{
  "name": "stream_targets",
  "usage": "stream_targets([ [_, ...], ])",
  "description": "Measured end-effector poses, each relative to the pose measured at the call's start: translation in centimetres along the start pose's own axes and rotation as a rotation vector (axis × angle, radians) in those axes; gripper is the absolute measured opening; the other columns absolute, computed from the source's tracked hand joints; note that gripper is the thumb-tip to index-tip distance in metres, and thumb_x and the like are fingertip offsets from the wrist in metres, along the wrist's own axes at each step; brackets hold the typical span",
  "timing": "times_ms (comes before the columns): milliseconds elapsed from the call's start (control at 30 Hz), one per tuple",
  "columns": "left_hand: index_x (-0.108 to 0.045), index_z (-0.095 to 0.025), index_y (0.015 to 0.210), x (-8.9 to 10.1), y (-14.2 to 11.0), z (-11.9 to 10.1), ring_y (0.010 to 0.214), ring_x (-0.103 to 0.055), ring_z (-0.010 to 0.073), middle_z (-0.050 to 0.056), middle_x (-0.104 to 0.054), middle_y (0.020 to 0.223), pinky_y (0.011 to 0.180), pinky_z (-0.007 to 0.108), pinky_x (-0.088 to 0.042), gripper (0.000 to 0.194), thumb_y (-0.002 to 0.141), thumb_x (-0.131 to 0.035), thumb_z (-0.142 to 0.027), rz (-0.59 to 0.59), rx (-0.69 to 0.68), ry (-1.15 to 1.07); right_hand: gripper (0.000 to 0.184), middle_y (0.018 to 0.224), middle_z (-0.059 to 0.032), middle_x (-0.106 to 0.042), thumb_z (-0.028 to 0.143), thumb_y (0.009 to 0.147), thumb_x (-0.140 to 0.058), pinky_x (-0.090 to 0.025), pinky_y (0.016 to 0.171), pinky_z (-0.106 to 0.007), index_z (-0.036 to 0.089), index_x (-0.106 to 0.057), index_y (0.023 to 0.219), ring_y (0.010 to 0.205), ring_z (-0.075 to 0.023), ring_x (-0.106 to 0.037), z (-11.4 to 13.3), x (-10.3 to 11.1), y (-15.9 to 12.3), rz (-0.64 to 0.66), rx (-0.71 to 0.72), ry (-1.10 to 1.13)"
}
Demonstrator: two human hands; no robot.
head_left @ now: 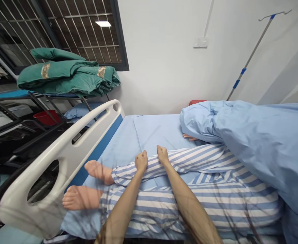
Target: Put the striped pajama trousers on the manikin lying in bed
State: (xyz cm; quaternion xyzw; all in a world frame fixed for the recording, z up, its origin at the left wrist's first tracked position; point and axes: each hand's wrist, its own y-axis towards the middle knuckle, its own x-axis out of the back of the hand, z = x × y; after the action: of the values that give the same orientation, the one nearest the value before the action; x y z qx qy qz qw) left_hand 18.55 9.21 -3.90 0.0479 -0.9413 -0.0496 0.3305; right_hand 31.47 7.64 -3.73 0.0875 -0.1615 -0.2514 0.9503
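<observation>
My left hand (141,161) is closed in a fist over the lower part of the far trouser leg (128,172). My right hand (162,155), also closed, is a little to the right, by the same leg near the knee. Whether any cloth is pinched inside either fist is hidden. The blue-and-white striped trousers (215,200) are on a figure lying on the bed, with both legs stretched to the left. Its bare far foot (98,171) and near foot (81,197) point toward the footboard. A light blue quilt (261,142) covers the upper body, and some fingers (189,137) show under its edge.
The cream footboard (67,152) bounds the bed on the left. Behind it, folded green bedding (67,74) sits on a rack, with a red basin (47,117) below. A drip stand (250,56) rises behind the bed at right. Light blue sheet (159,130) lies beyond the legs.
</observation>
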Motion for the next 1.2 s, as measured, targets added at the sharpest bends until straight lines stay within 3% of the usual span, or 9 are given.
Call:
stream_targets([
  [100,-0.033,-0.018,0.046,-0.1,-0.1,-0.1,0.052,-0.032,0.0099,-0.002,-0.030,0.048,0.054,0.025,-0.021,0.044,0.083,-0.034,-0.041,-0.014,-0.003,-0.009,0.047,0.046,0.0043,-0.032,0.051,0.084,-0.032,-0.025,0.050,-0.025,0.021,-0.033,0.048,0.048,-0.0096,-0.032,-1.3,-0.1,-0.4,-0.005,-0.001,0.050],
  [233,-0.030,-0.018,0.045,0.2,-0.1,-1.0,0.051,-0.029,0.0097,-0.003,-0.025,0.047,0.053,0.026,-0.021,0.042,0.081,-0.036,-0.038,-0.042,0.004,-0.052,0.048,0.045,0.0041,-0.033,0.051,0.085,-0.032,-0.026,0.051,-0.025,0.021,-0.036,0.048,0.048,-0.0098,-0.033,-1.1,0.1,-0.3,-0.007,-0.006,0.093],
  [433,-0.026,-0.020,0.048,0.5,1.1,-5.9,0.050,-0.030,0.0088,-0.004,-0.025,0.047,0.051,0.024,-0.025,0.041,0.081,-0.035,-0.043,-0.041,-0.056,-0.205,0.049,0.043,0.0036,-0.036,0.053,0.083,-0.035,-0.028,0.050,-0.025,0.021,-0.036,0.046,0.046,-0.0097,-0.035,-1.1,0.2,0.0,0.007,-0.034,0.207],
  [567,-0.028,-0.020,0.049,-0.9,1.5,-8.0,0.048,-0.034,0.0092,-0.004,-0.031,0.046,0.051,0.023,-0.029,0.041,0.083,-0.030,-0.044,-0.035,-0.046,-0.290,0.048,0.041,0.0049,-0.033,0.054,0.081,-0.038,-0.027,0.047,-0.024,0.021,-0.035,0.046,0.043,-0.0089,-0.031,-1.5,0.3,0.3,0.020,-0.089,0.321],
  [733,-0.040,-0.018,0.045,-3.5,-0.9,-6.4,0.051,-0.039,0.0117,0.000,-0.041,0.045,0.054,0.026,-0.027,0.041,0.081,-0.037,-0.038,-0.005,-0.016,-0.268,0.045,0.043,0.0054,-0.033,0.051,0.081,-0.038,-0.028,0.047,-0.024,0.022,-0.034,0.048,0.044,-0.0086,-0.030,-1.7,0.5,0.5,0.003,-0.090,0.334],
  [900,-0.061,-0.017,0.057,-3.9,-1.9,-5.4,0.060,-0.050,0.0149,0.008,-0.063,0.063,0.058,0.027,-0.029,0.047,0.087,-0.033,-0.038,0.114,-0.051,-0.065,0.043,0.047,0.0043,-0.036,0.052,0.080,-0.037,-0.030,0.049,-0.025,0.022,-0.035,0.050,0.049,-0.0101,-0.033,-1.4,0.3,0.1,-0.006,-0.045,0.223],
  [1033,-0.060,-0.017,0.058,-3.9,-1.5,-5.5,0.063,-0.050,0.0155,0.009,-0.064,0.066,0.059,0.027,-0.027,0.049,0.089,-0.029,-0.039,0.103,-0.047,0.007,0.045,0.046,0.0040,-0.035,0.052,0.082,-0.034,-0.030,0.049,-0.025,0.022,-0.034,0.049,0.049,-0.0102,-0.033,0.4,1.3,0.4,-0.005,-0.005,0.124],
  [1200,-0.051,-0.017,0.052,-4.1,-1.6,-5.4,0.060,-0.044,0.0144,0.007,-0.058,0.060,0.058,0.027,-0.022,0.049,0.088,-0.029,-0.041,0.082,-0.036,0.004,0.050,0.045,0.0038,-0.034,0.051,0.085,-0.034,-0.030,0.051,-0.024,0.020,-0.035,0.046,0.047,-0.0090,-0.035,4.2,5.0,2.3,0.007,0.134,0.076],
])
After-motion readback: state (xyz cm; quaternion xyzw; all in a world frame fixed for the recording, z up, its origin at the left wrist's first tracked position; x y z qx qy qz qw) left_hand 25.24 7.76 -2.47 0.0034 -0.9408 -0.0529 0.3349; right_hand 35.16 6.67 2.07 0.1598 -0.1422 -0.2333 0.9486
